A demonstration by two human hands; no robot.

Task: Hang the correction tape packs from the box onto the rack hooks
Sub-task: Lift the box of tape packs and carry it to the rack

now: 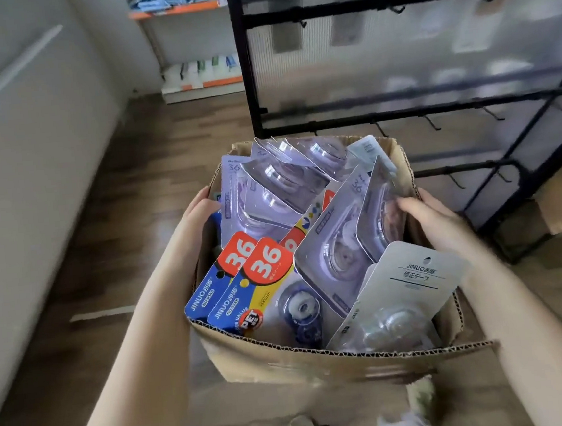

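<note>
between the left hand [200, 210] and the right hand [427, 214] is one cardboard box [321, 363]. in it i count at least two blue packs [233, 300] marked 36, about five lilac packs [330, 242], and one grey pack [413, 279] near the right hand; more may be hidden.

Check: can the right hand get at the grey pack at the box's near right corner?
Probably yes. The grey pack lies on top, uncovered, just below the right hand, but that hand grips the box wall and must let go first.
</note>
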